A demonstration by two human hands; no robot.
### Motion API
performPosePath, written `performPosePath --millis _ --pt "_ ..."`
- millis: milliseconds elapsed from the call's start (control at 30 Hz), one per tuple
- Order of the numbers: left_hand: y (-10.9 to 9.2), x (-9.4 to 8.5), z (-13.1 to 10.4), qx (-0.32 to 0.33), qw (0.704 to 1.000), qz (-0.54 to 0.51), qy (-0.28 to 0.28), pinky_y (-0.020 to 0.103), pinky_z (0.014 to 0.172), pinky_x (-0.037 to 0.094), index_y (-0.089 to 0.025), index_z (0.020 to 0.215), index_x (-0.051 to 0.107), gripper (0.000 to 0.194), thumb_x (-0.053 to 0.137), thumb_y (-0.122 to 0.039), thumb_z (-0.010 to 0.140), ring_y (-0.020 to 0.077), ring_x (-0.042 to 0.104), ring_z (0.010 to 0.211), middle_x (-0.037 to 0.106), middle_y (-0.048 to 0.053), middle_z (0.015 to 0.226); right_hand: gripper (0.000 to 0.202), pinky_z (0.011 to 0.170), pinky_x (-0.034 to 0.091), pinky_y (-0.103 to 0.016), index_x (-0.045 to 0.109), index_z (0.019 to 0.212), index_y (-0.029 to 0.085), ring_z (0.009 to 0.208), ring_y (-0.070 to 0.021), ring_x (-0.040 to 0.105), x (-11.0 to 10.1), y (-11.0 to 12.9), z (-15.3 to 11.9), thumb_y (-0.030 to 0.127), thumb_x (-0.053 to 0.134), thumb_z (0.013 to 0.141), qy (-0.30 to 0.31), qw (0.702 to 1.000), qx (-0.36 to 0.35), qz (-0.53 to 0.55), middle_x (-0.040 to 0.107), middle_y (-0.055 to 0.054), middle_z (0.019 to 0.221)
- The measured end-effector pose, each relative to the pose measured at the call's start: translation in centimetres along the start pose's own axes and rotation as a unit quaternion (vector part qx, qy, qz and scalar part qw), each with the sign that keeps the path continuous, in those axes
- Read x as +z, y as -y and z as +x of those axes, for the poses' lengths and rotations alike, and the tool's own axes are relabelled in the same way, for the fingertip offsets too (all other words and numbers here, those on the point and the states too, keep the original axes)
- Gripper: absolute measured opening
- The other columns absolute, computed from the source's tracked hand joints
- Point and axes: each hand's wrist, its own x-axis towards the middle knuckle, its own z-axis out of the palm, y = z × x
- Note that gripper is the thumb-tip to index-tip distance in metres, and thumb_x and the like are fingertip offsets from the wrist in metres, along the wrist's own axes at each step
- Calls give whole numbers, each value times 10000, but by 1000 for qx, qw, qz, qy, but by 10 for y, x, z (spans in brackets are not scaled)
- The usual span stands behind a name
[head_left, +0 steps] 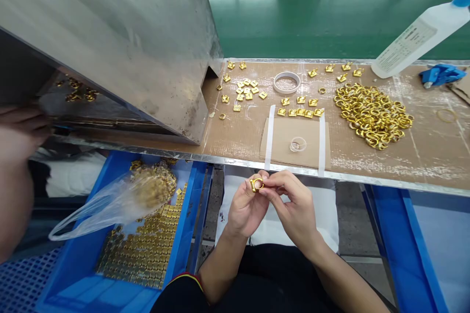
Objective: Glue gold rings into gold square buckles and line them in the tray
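Ring [253,186], gold, one: fingertip-pinched by our left hand [247,210] and right hand [294,200]; bottle label [407,45], print too small to read.

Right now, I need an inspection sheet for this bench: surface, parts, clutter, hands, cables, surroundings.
Surface: brown benchtop, whitish scuffs; cardboard pad under two white strips.
Parts: gold ring, held; ring pile at right; small gold pieces left of it.
Clutter: white roll, bottle, blue object.
Hands: left hand and right hand both pinch the gold ring.
Cables: nothing seen.
Surroundings: metal housing at left; blue bin with gold parts and plastic bag; another person's hand, far left.
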Motion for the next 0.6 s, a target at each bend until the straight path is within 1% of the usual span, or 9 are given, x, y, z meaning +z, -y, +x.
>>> performPosePath --millis 67,267,333,433,533,600 --pt "-1 0 0 0 1000 2 0 369 875 512 -178 681 560 439 852 -500 744 154 497 785 483 20 913 70 591 586 -270 705 874 225 732 -167 666 0 0 -1 176 694 922 -3 1000 -4 -7 689 -28 821" --pt "-1 0 -1 12 999 -11 28 278 784 492 -165 691 592 399 835 -468 782 129 477 766 459 12 897 128 651 604 -282 714 918 236 772 -168 684 5 0 -8 113 677 927 -41 997 -61 -24 695 -29 866" --pt "0 -1 -1 25 999 -6 27 257 772 481 -161 694 597 393 827 -463 796 124 472 767 455 10 886 141 647 603 -276 718 924 235 772 -167 688 5 0 -8 99 679 922 -46 997 -63 -19 697 -28 866" --pt "2 0 0 38 999 9 26 269 783 487 -162 697 594 409 810 -492 805 126 468 764 456 12 897 142 620 591 -263 727 933 231 766 -165 689 4 0 -7 94 699 907 -39 998 -48 -9 703 -27 863" --pt "1 0 0 34 999 12 34 286 790 499 -162 699 591 411 807 -495 805 128 470 760 457 12 907 154 623 594 -260 735 968 227 776 -166 699 2 1 -8 91 701 905 -37 998 -44 -7 719 -32 888" --pt "1 1 -1 28 999 7 36 267 778 495 -159 703 596 395 812 -472 809 120 465 753 459 11 903 154 637 601 -260 735 973 225 787 -166 705 3 2 -9 90 692 912 -43 998 -54 -16 722 -37 899"
